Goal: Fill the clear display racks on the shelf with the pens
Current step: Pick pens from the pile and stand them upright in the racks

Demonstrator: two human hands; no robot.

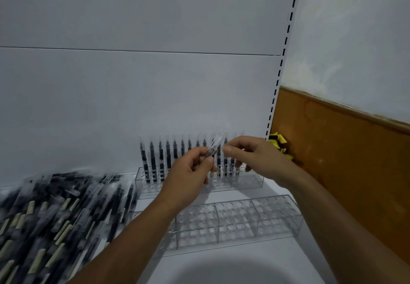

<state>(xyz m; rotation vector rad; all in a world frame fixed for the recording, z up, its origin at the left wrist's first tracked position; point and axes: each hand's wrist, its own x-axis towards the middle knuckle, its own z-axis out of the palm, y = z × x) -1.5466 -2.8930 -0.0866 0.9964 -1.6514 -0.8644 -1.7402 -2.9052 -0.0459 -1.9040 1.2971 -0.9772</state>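
Observation:
My left hand (192,168) holds a clear-capped black pen (213,147) tilted up to the right, in front of the back rack. My right hand (250,157) hovers just right of the pen's cap, fingers curled, thumb and forefinger close to the cap; I cannot tell whether they touch it. The back clear rack (253,181) carries a row of upright black pens (155,161) along its rear holes. The front clear rack (239,219) shows only bare holes. A big heap of loose pens (57,212) lies at the left on the white shelf.
The white shelf (221,268) runs toward me, with a slotted upright (279,79) at its right end. Yellow packets (277,143) lie beyond the upright against a brown wall panel (343,161).

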